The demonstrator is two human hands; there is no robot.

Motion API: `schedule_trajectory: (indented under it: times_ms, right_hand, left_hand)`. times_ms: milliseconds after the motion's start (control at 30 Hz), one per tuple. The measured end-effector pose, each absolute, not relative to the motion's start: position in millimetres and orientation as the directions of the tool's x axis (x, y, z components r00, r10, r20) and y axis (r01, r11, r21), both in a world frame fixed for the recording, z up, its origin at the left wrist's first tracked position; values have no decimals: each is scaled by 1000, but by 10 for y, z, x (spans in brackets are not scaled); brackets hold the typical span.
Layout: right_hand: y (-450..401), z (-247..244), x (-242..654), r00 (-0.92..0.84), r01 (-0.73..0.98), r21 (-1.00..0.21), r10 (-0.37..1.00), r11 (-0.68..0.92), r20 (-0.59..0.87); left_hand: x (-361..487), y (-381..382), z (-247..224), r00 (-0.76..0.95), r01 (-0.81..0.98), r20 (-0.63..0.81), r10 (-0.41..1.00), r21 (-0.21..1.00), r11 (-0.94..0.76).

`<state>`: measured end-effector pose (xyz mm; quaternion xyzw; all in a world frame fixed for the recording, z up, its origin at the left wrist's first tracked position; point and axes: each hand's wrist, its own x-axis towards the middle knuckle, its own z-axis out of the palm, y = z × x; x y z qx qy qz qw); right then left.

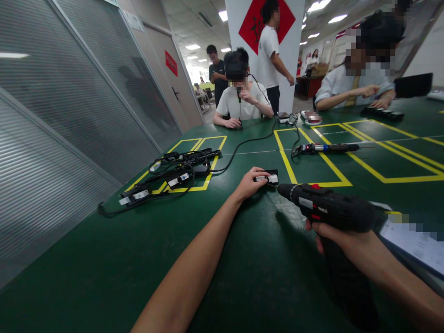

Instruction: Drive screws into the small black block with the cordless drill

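Observation:
A black power drill [333, 207] is gripped in my right hand [326, 231], its chuck pointing left. The drill's thin bit reaches toward a small black device [274, 177] with a white label, lying on the green table. My left hand [252, 183] rests over the left part of this device with its fingers closed on it. Whether the bit tip touches the device cannot be made out.
Black adapters with tangled cables [180, 178] lie at left inside yellow tape. A soldering-iron-like tool [329, 148] lies at back right. Papers [412, 240] are at the right edge. People sit across the green table [156, 259]; others stand behind.

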<state>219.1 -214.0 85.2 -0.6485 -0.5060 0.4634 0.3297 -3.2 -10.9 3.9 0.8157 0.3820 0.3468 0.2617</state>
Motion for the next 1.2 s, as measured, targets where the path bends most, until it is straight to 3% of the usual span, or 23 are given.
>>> schedule_trajectory:
  times_ms: [267,1200]
  right_hand:
    - [-2128,837,2229,-12,360,-900,963,-246,-269]
    - [-2146,841,2164,31,293,-926,970,-238,-240]
  left_hand:
    - [-24,-121,48,465,446,353,812,699,-560]
    - [-39,-93,1,469,414,394,790,692,-591]
